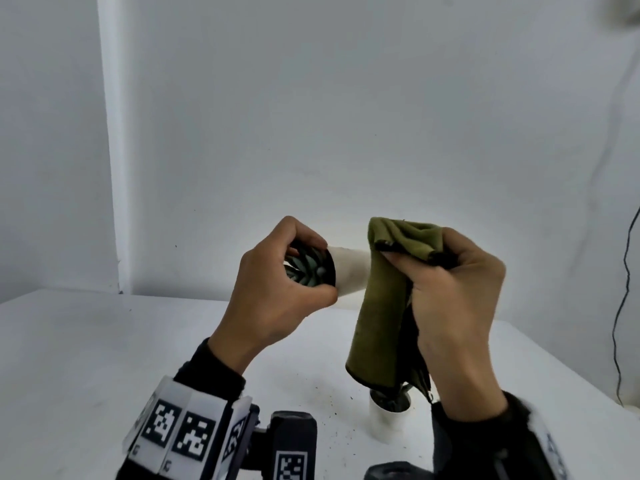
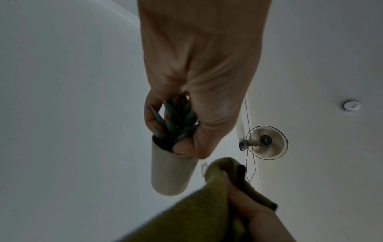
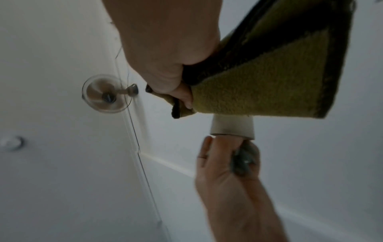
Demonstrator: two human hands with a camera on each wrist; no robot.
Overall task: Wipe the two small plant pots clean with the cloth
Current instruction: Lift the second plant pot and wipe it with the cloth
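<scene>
My left hand (image 1: 287,282) grips a small white pot (image 1: 349,273) by its rim, held sideways in the air, with its dark green succulent (image 1: 306,266) toward my palm. In the left wrist view the same pot (image 2: 172,173) points away below the leaves (image 2: 176,121). My right hand (image 1: 450,292) holds an olive-green cloth (image 1: 381,306) bunched at the top and hanging down over the pot's bottom end. The right wrist view shows the cloth (image 3: 269,85) covering most of the pot (image 3: 232,127). A second white pot (image 1: 388,419) with a plant stands on the table below the cloth.
The white table (image 1: 104,341) carries scattered specks of soil near the standing pot. A white wall rises behind it. A black cable (image 1: 623,306) hangs at the right. A wall fan (image 2: 267,142) shows in the wrist views.
</scene>
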